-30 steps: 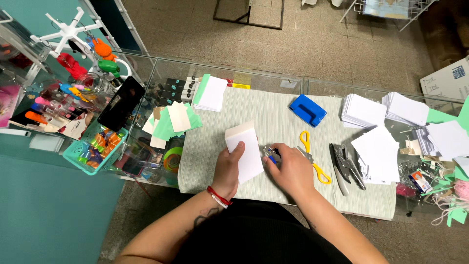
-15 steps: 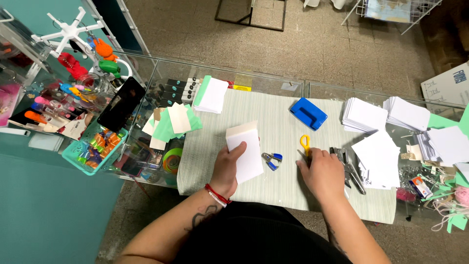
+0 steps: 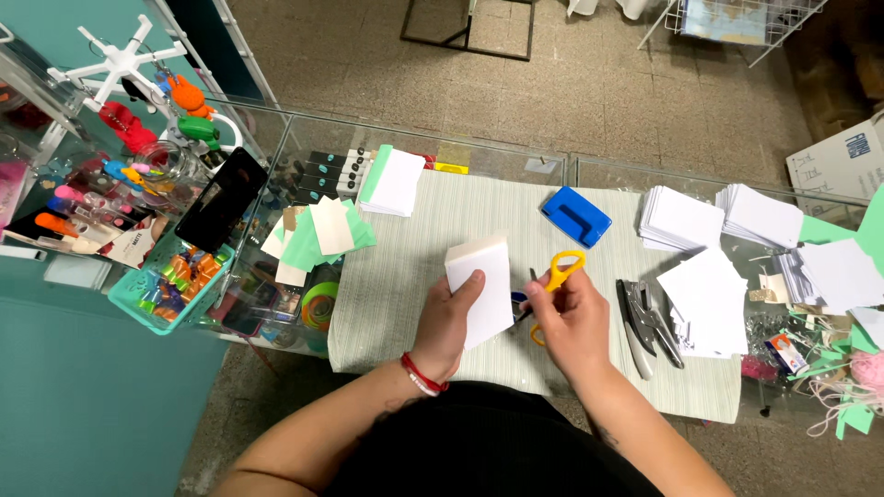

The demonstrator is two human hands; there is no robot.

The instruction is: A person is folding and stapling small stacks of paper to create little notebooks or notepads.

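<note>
Left hand (image 3: 448, 324): fingers grip white card stack (image 3: 481, 287), unchanged. Right hand (image 3: 571, 319): fingers, empty a moment ago, now hold yellow scissors (image 3: 555, 278) beside the stack, above worktop (image 3: 414, 267); cutting seems imminent.

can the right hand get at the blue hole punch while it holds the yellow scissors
Probably not freely: the right hand is full with the yellow-handled scissors, though bare striped mat lies between it and the blue plastic hole punch.

A small shop or stationery stall was suggested: goods were displayed under a glass counter surface (image 3: 516, 161), keyrings were hung on a white rack (image 3: 115, 63), pens were kept in a teal tray (image 3: 152, 308), and paper stacks (image 3: 681, 221) were laid out.
</note>
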